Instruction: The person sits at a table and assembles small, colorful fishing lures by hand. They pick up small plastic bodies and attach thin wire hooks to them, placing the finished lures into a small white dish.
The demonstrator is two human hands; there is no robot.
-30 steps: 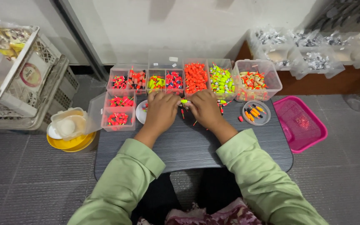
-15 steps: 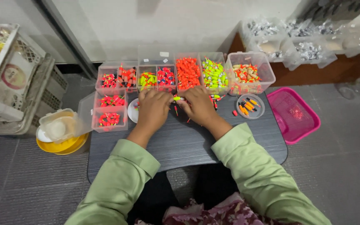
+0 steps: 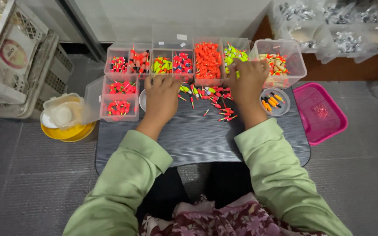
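The left hand (image 3: 162, 98) lies palm down on the small dark table (image 3: 197, 140), fingers loosely spread and pointing away from the person; whether it pinches anything cannot be told, since the fingertips are turned under; the right hand (image 3: 249, 83) reaches further out, its fingers curled over the near rim of the clear box of yellow-green floats (image 3: 235, 53), and what it grips, if anything, is hidden beneath the knuckles; between the two hands lies a loose scatter of small fishing floats (image 3: 213, 98) (red, orange and yellow-green, thin-stemmed), some touching one another, a few strays (image 3: 227, 117) just inside the right wrist; beyond the left fingertips stands a row of clear compartment boxes with sorted floats (image 3: 162, 65), and beyond the gap between the hands a box packed with orange floats (image 3: 208, 60); just outside the right hand sits a round clear dish of orange floats (image 3: 274, 100), with a larger clear tub of mixed floats (image 3: 278, 61) beyond it; further out on that side a pink tray (image 3: 320, 111) rests beside the table; outside the left forearm, a yellow bowl holding a clear plastic container (image 3: 64, 116) sits on the floor; both arms wear pale green sleeves (image 3: 123, 183).
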